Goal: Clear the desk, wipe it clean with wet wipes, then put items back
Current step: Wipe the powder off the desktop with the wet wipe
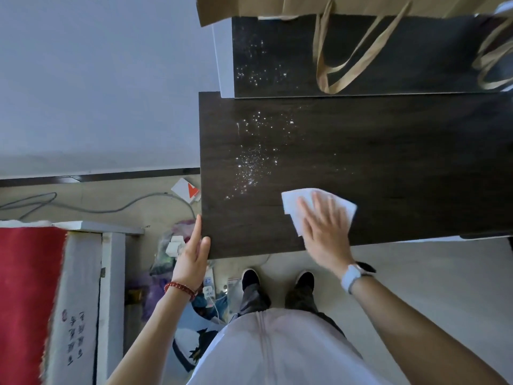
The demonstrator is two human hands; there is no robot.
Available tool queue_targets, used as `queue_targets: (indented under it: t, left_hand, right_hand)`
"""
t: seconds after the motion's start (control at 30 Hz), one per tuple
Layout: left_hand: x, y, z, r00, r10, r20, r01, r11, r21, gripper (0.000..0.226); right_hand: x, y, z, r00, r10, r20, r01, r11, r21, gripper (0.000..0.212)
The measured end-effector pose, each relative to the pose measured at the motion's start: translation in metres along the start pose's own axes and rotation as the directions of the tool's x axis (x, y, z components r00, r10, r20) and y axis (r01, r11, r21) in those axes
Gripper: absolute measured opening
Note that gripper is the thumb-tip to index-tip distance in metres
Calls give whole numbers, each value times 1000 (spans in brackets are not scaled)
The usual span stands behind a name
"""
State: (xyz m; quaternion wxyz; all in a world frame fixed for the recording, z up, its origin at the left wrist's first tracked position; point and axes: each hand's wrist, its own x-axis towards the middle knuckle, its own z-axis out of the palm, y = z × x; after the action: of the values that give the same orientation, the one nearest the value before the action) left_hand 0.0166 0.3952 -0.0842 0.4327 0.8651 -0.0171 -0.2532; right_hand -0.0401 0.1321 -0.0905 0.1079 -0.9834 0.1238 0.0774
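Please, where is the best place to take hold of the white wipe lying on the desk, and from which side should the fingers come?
Probably the far-left corner of the wet wipe. It lies flat on the desk, and the right hand presses its middle, leaving that corner bare. Come from above, on the left, and pinch the corner up; a flat sheet offers no thicker part for a grip.

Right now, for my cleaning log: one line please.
phase: wiping | right hand: pressing wet wipe on desk | left hand: at desk corner

The paper bag (347, 6) is cut off at the top edge; the right hand (324, 226) is motion-blurred.
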Motion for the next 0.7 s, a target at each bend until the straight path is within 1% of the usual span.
queue_targets:
  t: [0.03, 0.07, 0.1, 0.13, 0.17, 0.2, 0.23, 0.27, 0.3, 0.33, 0.4, 0.47, 0.5, 0.57, 0.6, 0.63, 0.67, 0.7]
  left_hand:
    - [0, 0, 0, 1000, 3, 0, -3, 1000, -19, 51]
    - [0, 1, 1, 1000, 6, 1, -6, 999, -39, 50]
    - [0, 1, 1, 1000, 4, 4, -4, 998, -63, 50]
    - [-1, 2, 2, 1000, -1, 8, 2, 996, -92, 50]
    - [0, 2, 2, 1000, -9, 9, 10, 992, -127, 49]
    - [0, 1, 1, 1000, -20, 12, 22, 986, -166, 49]
    - [2, -3, 0, 999, -31, 14, 33, 978, -208, 47]
    - [5, -8, -2, 999, -48, 20, 52, 967, -249, 46]
    - [8, -14, -4, 997, -73, 38, 80, 954, -289, 45]
    - [11, -19, -7, 993, -101, 65, 117, 937, -330, 44]
    - [14, -22, -13, 986, -115, 120, 153, 905, -397, 43]
    - [13, -18, -17, 985, -76, 154, 136, 893, -429, 43]
    - [12, -17, -18, 983, -70, 168, 140, 880, -454, 42]
    - [9, -14, -19, 979, -116, 170, 188, 839, -510, 41]
    - [6, -12, -20, 978, -153, 141, 205, 829, -521, 39]
    - [2, -10, -20, 982, -173, 73, 186, 845, -502, 34]
    - [-2, -8, -19, 981, -187, -45, 150, 890, -430, 27]
    - [-4, -10, -17, 965, -156, -208, 90, 951, -297, 23]
  right_hand:
    - [-2, 20, -4, 978, 208, 9, -208, 976, 58, 56]
    - [-4, 25, -5, 929, 369, 30, -370, 925, 89, 54]
    - [-7, 15, -3, 897, 441, 32, -442, 891, 105, 53]
    - [-12, -5, 0, 917, 397, 39, -399, 911, 104, 54]
    - [-16, -30, 4, 964, 261, 47, -264, 960, 94, 55]
    - [-22, -59, 7, 993, 85, 79, -90, 994, 69, 53]
    - [-29, -83, 13, 989, -94, 113, 90, 995, 41, 49]
    - [-36, -101, 13, 958, -242, 155, 242, 970, 20, 46]
    - [-41, -109, 12, 916, -354, 186, 358, 934, 11, 45]
    - [-41, -107, 8, 883, -416, 218, 423, 906, 19, 46]
    - [-41, -90, 5, 865, -437, 246, 448, 894, 14, 46]
    - [-36, -81, 1, 864, -404, 300, 411, 911, 44, 51]
    - [-31, -84, 0, 862, -402, 308, 402, 913, 68, 55]
    - [-13, -106, -2, 859, -397, 323, 389, 917, 91, 59]
    - [-1, -119, -2, 861, -402, 311, 393, 915, 94, 54]
    - [11, -131, -3, 861, -413, 296, 401, 910, 103, 49]
    - [22, -138, -3, 859, -426, 285, 406, 905, 130, 47]
    - [30, -143, -3, 857, -430, 282, 390, 901, 188, 46]
